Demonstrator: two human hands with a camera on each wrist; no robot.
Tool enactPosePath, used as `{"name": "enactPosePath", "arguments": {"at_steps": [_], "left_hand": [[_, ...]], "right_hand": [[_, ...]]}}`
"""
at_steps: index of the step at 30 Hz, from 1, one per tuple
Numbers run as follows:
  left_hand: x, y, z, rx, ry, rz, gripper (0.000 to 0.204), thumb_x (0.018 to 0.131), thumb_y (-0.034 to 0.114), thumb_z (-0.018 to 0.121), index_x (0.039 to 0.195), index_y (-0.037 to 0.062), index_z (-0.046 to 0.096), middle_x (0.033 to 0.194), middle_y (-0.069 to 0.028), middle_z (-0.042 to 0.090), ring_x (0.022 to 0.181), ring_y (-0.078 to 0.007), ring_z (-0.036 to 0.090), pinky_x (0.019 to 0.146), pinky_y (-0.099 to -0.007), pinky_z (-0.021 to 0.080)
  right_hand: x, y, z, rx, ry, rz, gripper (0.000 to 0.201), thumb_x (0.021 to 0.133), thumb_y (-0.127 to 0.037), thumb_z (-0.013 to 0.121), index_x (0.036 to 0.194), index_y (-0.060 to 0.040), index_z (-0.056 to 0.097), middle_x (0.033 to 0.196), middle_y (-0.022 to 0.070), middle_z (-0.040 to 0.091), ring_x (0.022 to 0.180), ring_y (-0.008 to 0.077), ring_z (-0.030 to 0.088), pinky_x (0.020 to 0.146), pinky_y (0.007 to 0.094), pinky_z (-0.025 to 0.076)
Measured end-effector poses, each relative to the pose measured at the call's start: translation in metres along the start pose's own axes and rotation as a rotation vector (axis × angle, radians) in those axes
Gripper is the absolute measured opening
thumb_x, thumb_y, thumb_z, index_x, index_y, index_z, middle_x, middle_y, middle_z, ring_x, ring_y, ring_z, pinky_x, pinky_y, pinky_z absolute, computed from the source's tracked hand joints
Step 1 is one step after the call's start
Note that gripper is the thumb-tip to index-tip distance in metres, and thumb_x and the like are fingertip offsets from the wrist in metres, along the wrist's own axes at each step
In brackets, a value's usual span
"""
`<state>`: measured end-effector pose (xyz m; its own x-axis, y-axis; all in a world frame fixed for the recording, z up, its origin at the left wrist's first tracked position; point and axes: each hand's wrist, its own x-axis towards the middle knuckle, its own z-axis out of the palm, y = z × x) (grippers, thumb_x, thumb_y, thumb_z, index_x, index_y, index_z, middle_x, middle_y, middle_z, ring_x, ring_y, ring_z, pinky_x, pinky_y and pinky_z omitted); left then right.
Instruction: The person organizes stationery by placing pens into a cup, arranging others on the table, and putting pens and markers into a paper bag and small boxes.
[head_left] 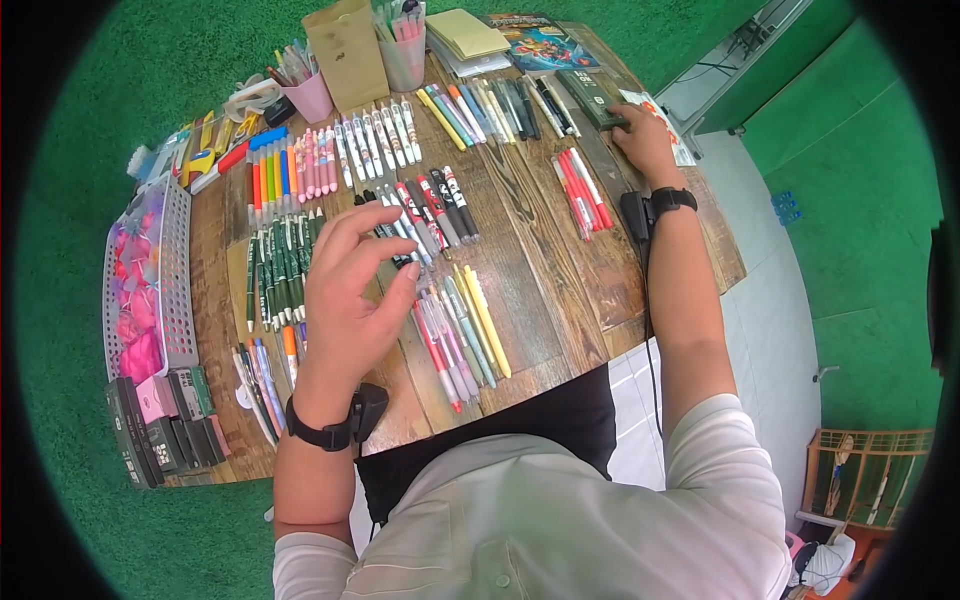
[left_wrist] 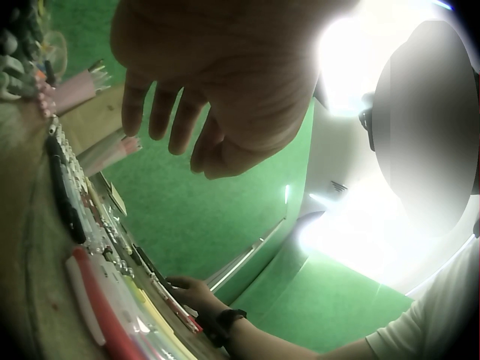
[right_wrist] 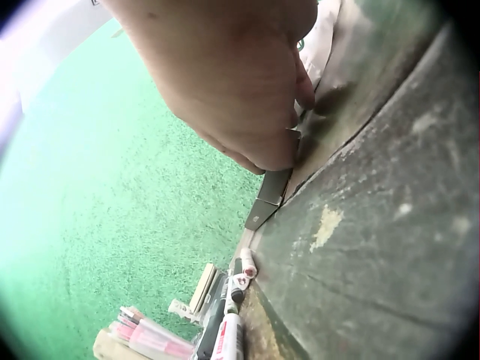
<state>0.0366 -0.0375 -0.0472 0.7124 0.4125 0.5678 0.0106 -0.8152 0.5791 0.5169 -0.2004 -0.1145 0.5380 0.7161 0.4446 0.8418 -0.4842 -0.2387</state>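
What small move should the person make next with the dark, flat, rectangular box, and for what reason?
Probably draw the dark, flat, rectangular box towards the body, onto the bare brown wooden tabletop: the right hand holds its near end, and the left hand is empty, above the slim multicoloured pens, so it might help.

A wooden table (head_left: 540, 285) bears pens (head_left: 277, 272), boxes (head_left: 588, 98), a basket (head_left: 181, 270).

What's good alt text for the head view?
A person's right hand touches a dark box on the right side of a wooden table. The empty left hand is raised over pens laid out in groups.
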Motion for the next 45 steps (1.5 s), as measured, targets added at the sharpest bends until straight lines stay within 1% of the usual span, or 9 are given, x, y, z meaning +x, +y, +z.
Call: {"name": "enactPosePath", "arguments": {"at_steps": [5,18,21,23,27,32,35,38,45], "left_hand": [[0.001,0.001,-0.001,-0.014,0.011,-0.007,0.020,0.080,0.002,0.073,0.100,0.0041,0.072,0.126,-0.0123,0.067,0.121,-0.0315,0.062,0.103,-0.0418,0.048],[0.001,0.003,-0.001,-0.018,0.000,0.014,0.019,0.080,0.003,0.073,0.099,0.0043,0.072,0.126,-0.0116,0.068,0.120,-0.0315,0.062,0.102,-0.0419,0.048],[0.000,0.006,0.000,-0.025,-0.009,0.009,0.019,0.081,0.003,0.073,0.099,0.0041,0.072,0.126,-0.0115,0.068,0.120,-0.0314,0.061,0.103,-0.0417,0.047],[0.000,0.006,0.001,-0.032,-0.011,0.006,0.019,0.081,0.002,0.073,0.099,0.0040,0.072,0.126,-0.0114,0.068,0.120,-0.0313,0.061,0.103,-0.0416,0.047],[-0.001,0.004,0.002,-0.026,-0.016,-0.006,0.019,0.081,0.002,0.074,0.100,0.0041,0.072,0.127,-0.0112,0.068,0.121,-0.0310,0.061,0.105,-0.0413,0.046],[-0.002,0.001,0.005,-0.031,-0.032,-0.030,0.020,0.081,0.003,0.074,0.101,0.0046,0.073,0.127,-0.0112,0.068,0.121,-0.0311,0.061,0.106,-0.0417,0.046],[-0.002,0.001,0.004,-0.064,-0.048,-0.059,0.020,0.085,0.002,0.073,0.104,0.0039,0.073,0.129,-0.0103,0.067,0.121,-0.0265,0.062,0.106,-0.0392,0.046],[0.003,0.006,0.008,-0.439,-0.030,-0.321,0.022,0.087,0.007,0.074,0.109,0.0048,0.073,0.129,-0.0075,0.067,0.118,-0.0208,0.064,0.098,-0.0355,0.052],[0.045,0.026,0.025,-0.321,-0.062,-0.222,0.063,0.088,0.011,0.077,0.146,0.0054,0.054,0.146,-0.0118,0.056,0.126,-0.0225,0.060,0.096,-0.0364,0.054]], "right_hand": [[0.019,-0.029,-0.005,-0.016,-0.101,0.267,0.068,0.076,-0.050,0.078,0.124,-0.0031,0.071,0.111,0.0241,0.074,0.105,0.0403,0.070,0.094,0.0457,0.054],[0.037,-0.025,-0.025,-0.207,-0.410,0.365,0.060,0.069,-0.048,0.076,0.094,0.0060,0.077,0.097,0.0265,0.076,0.096,0.0388,0.074,0.086,0.0422,0.057],[0.028,-0.006,-0.024,-0.048,-0.433,0.501,0.054,0.074,-0.045,0.075,0.097,0.0038,0.076,0.093,0.0184,0.076,0.089,0.0323,0.074,0.082,0.0428,0.057],[0.014,0.003,-0.023,0.598,-0.371,0.666,0.044,0.082,-0.039,0.074,0.103,-0.0009,0.073,0.098,0.0073,0.071,0.086,0.0229,0.069,0.077,0.0431,0.056],[-0.013,0.004,-0.027,1.123,-0.234,0.656,0.039,0.087,-0.031,0.074,0.114,-0.0046,0.066,0.106,0.0011,0.064,0.095,0.0164,0.063,0.079,0.0410,0.054],[-0.032,-0.078,-0.073,1.555,-0.224,0.449,0.046,0.089,-0.021,0.075,0.128,-0.0020,0.059,0.116,0.0056,0.065,0.113,0.0150,0.059,0.098,0.0372,0.050],[-0.045,-0.122,-0.071,1.575,-0.351,0.295,0.052,0.087,-0.019,0.077,0.131,-0.0002,0.056,0.119,0.0072,0.064,0.109,0.0162,0.062,0.099,0.0344,0.050],[-0.062,-0.148,-0.059,1.444,-0.455,0.224,0.060,0.084,-0.018,0.079,0.135,0.0032,0.053,0.123,0.0087,0.063,0.108,0.0163,0.062,0.098,0.0300,0.049],[-0.091,-0.204,-0.058,1.151,-0.629,0.083,0.075,0.072,-0.007,0.087,0.138,0.0008,0.053,0.130,0.0105,0.063,0.120,0.0211,0.061,0.098,0.0340,0.051]]}}
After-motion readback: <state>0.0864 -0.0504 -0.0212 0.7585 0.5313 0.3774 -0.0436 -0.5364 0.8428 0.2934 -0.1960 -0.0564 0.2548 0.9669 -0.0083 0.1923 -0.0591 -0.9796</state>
